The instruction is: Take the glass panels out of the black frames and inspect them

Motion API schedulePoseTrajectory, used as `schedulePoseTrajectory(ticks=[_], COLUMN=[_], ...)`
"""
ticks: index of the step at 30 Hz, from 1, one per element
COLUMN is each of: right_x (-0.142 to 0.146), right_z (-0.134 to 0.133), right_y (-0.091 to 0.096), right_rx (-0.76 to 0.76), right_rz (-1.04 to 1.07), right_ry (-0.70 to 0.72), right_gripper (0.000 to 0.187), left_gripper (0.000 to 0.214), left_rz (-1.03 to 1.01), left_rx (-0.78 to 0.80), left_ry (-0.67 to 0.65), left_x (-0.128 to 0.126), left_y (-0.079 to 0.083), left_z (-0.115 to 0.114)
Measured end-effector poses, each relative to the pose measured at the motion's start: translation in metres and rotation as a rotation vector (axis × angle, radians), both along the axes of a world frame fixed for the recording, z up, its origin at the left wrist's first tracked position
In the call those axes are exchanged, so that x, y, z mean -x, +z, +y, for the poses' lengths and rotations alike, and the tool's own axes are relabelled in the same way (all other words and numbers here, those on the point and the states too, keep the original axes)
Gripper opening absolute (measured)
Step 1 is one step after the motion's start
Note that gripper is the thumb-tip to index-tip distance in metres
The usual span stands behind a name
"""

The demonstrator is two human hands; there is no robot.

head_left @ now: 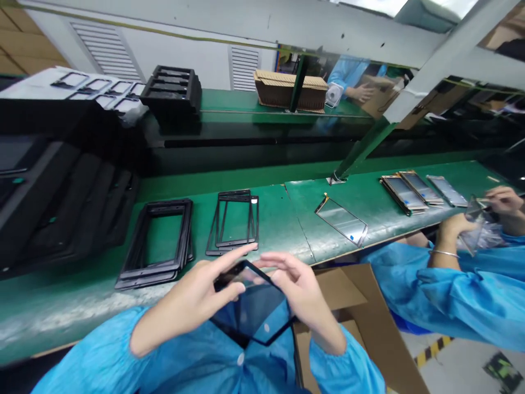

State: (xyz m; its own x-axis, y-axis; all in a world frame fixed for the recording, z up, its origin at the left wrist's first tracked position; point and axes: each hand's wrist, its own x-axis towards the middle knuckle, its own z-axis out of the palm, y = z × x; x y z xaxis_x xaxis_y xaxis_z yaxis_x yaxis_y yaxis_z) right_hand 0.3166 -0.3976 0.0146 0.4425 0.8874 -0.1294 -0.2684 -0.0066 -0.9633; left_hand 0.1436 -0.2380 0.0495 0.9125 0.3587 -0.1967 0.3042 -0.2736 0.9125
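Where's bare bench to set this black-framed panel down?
Beyond the right hand, green bench lies bare between the loose black frames and the single glass panel; another patch separates that panel from the stacked panels. Crowded: leftward, with the frame stack and black trays.

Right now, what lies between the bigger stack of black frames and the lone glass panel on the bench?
The head view shows the smaller frame pile there, then green bench.
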Motion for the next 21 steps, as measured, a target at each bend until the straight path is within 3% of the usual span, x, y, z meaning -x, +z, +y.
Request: schedulePoseTrajectory(ticks=[4, 8, 15, 21], right_x=[-0.028, -0.033, -0.015, -0.013], right_z=[-0.021, -0.031, -0.027, -0.030], right_y=[-0.016, -0.026, -0.010, -0.008], right_rx=[0.172, 0.168, 0.106, 0.071], right_rz=[-0.017, 0.041, -0.089, -0.151], right_ry=[-0.102, -0.256, -0.421, -0.428], right_gripper=[0.049, 0.058, 0.055, 0.048], left_gripper=[0.042, 0.045, 0.048, 0.047], left_rz=[-0.078, -0.181, -0.219, -0.200], left_rx=[0.242, 0.288, 0.331, 0.322], left_ry=[0.334, 0.513, 0.578, 0.628], left_x=[0.006, 0.007, 0.004, 0.006], left_y=[-0.009, -0.017, -0.017, -0.012], left_z=[-0.001, -0.008, -0.016, -0.023])
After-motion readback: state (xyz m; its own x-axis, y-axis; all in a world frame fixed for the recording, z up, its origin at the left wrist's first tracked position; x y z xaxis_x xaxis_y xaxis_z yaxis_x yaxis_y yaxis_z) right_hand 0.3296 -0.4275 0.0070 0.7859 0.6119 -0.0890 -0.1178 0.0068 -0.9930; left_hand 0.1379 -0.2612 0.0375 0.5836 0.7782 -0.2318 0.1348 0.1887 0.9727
